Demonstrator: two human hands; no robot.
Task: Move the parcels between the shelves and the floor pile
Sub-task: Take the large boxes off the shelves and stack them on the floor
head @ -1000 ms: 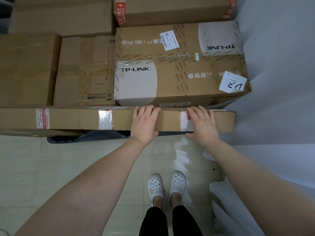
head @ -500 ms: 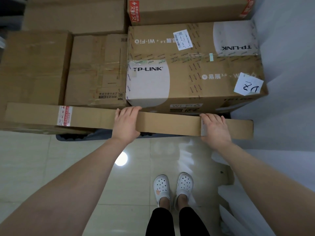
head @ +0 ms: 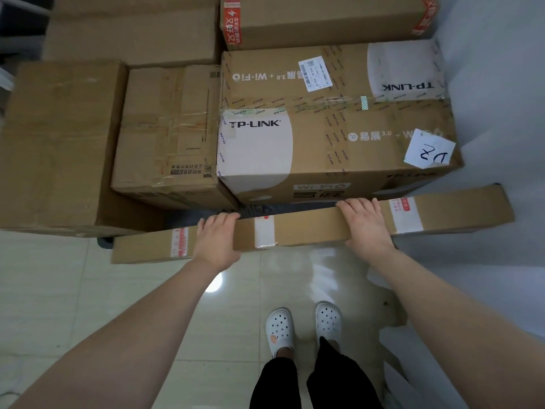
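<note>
Head view. Since half a second ago the long parcel (head: 309, 230) has slid toward the right of the frame and swung. Its right end now sits higher in the picture, its left end lower and clear of the left edge. Both hands moved with it.

Long parcel: flat brown carton, lying slantwise across the middle of the frame, just in front of the floor pile. White tape bands with red print near each end and one in the middle. A dark gap shows between its far edge and the pile. Cannot tell whether it rests on anything.

Left hand (head: 216, 242): palm down on the parcel's top face, left of the middle tape band, fingers (head: 224, 218) curled over the far edge, gripping.

Right hand (head: 365, 224): palm down right of the middle band, fingers (head: 358, 203) hooked over the far edge, thumb at the near edge, gripping.

Pile behind: TP-LINK box (head: 339, 119) at centre right, a paper note (head: 429, 152) stuck at its lower right corner. Taped carton (head: 168, 128) touching its left side. Plain carton (head: 56, 143) at far left. Red-taped box (head: 324, 16) at the top of the frame. Dark base (head: 295, 206) shows under the pile.

Lower frame: glossy tiled floor (head: 88, 305), white clogs (head: 280, 329) at bottom centre. Pale sheet (head: 501, 113) along the right side.
</note>
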